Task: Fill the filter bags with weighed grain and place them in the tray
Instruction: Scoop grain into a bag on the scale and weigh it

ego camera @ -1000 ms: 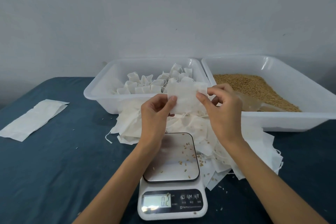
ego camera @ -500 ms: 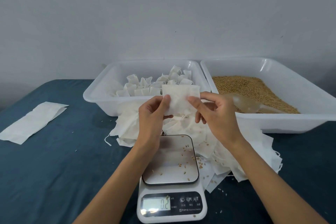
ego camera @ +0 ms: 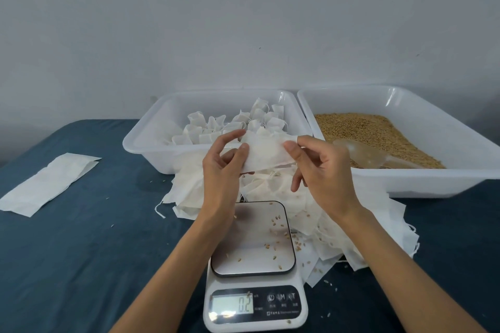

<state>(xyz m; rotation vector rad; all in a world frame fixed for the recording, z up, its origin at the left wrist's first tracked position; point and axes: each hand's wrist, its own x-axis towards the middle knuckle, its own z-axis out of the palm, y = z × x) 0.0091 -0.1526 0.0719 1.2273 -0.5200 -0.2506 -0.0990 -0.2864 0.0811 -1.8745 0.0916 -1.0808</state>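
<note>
Two hands share one empty filter bag (ego camera: 266, 153) in the head view, held above the scale (ego camera: 254, 265) and in front of the tray of filled bags (ego camera: 151, 140). My left hand (ego camera: 223, 167) has its grip pinching the bag's left edge, my right hand (ego camera: 322, 170) pinching the right. I judge the mouth needs opening: I'd rub the two layers apart, keep it wide, then reach for the scoop (ego camera: 362, 155) in the grain (ego camera: 378, 130). Scale reads 0.2; I'd zero it first.

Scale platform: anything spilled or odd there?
Yes. Loose grains lie scattered on the scale platform, and the display reads 0.2 with no bag on it. More grains dot the blue cloth.
</note>
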